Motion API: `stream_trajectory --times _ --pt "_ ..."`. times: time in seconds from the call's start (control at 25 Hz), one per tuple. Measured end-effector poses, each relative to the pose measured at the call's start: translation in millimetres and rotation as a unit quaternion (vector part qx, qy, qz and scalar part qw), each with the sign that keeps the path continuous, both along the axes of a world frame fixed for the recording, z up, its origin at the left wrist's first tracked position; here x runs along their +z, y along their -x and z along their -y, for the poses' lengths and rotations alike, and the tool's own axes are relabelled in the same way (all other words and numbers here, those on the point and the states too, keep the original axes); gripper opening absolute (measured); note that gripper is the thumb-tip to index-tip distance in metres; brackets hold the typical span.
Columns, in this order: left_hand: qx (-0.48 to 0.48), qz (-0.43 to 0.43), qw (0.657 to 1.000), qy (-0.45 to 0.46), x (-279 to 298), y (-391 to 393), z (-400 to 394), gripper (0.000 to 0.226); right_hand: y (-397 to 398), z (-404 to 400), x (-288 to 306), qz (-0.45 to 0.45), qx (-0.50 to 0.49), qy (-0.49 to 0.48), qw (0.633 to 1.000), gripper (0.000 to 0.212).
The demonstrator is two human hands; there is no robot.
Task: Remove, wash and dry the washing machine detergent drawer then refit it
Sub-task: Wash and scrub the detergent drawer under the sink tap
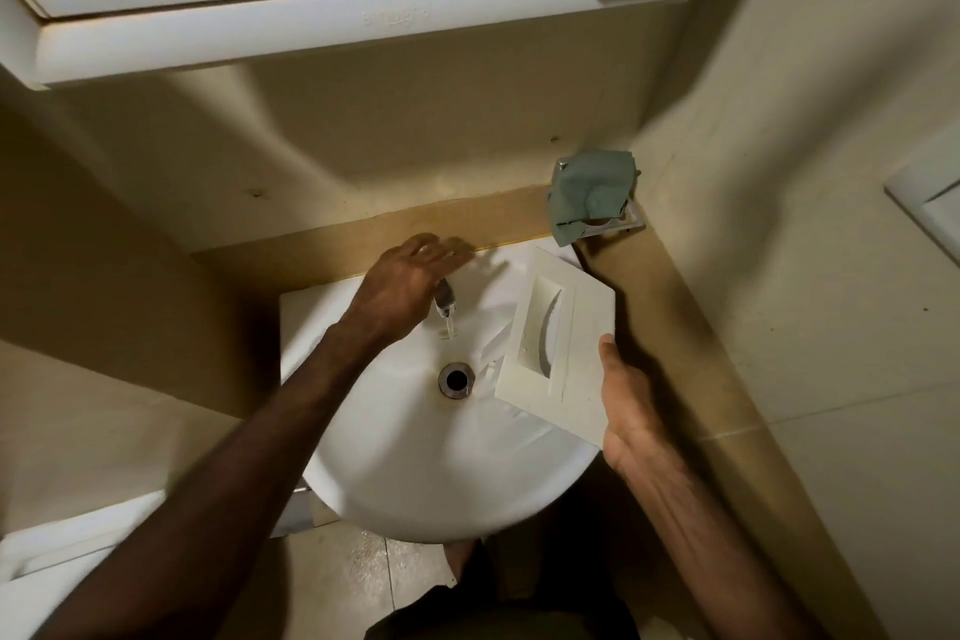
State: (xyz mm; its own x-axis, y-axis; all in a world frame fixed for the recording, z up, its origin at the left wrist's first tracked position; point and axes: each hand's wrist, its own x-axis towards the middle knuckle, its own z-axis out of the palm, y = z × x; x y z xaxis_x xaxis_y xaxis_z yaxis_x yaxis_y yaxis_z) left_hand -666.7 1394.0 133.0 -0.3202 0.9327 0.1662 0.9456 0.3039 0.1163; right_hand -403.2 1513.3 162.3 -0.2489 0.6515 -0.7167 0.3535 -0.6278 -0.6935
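Water is running in a thin stream from the small chrome tap point(445, 297) into the round white ceramic basin point(415, 478), landing just behind the metal drain hole point(456, 379). Left hand point(402, 288) sits on top of that tap, fingers loosely draped over it and blurred, so can't tell if it's actually gripping or just resting. Right hand point(631, 405) grasps the white plastic detergent drawer point(558, 346) by its near right edge, thumb on the front face. Drawer hangs over the basin's right side, front panel with the recessed handle facing up, long axis running from the basin's near right toward the back wall. Crumpled green cloth point(592, 192) lies on the ledge behind the basin's right corner.
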Motion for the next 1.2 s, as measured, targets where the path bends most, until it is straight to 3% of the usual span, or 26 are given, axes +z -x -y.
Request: stream_trajectory --times 0.08,0.2,0.36,0.44,0.52,0.64,0.8,1.04,1.2 --pt "-0.036 -0.062 0.996 0.057 -7.2 12.5 -8.2 0.065 2.4 3.4 2.9 0.001 -0.001 0.009 1.0 0.05" --pt "-0.053 -0.089 0.99 0.094 -7.1 26.0 -10.6 0.045 7.7 5.8 5.8 0.006 -0.01 0.032 0.999 0.052" --pt "-0.089 -0.073 0.987 0.114 2.8 37.1 5.5 0.058 18.4 6.7 16.4 -0.008 -0.037 0.06 0.998 0.049" --pt "-0.074 -0.013 0.995 0.066 10.4 21.2 15.6 0.06 24.2 9.2 24.3 -0.016 -0.05 0.063 0.997 0.04" --pt "-0.015 0.127 0.992 -0.013 16.8 -19.1 33.7 0.076 30.3 13.5 31.7 -0.022 -0.064 0.068 0.995 0.034" --pt "0.035 0.305 0.946 -0.109 18.3 -93.5 67.6 0.083 41.6 24.7 43.5 -0.044 -0.107 0.08 0.99 0.031" --pt "0.096 0.3 0.937 -0.152 -1.4 -142.4 69.9 0.09 51.1 43.5 55.4 -0.034 -0.111 0.076 0.99 0.034" --pt "0.25 0.321 0.879 -0.248 -4.8 -154.0 49.5 0.053 57.0 63.6 63.9 -0.045 -0.098 0.052 0.993 0.037" --pt "0.262 0.344 0.845 -0.313 4.9 -135.6 50.3 0.051 56.7 66.5 69.5 -0.101 -0.024 0.05 0.993 0.045"
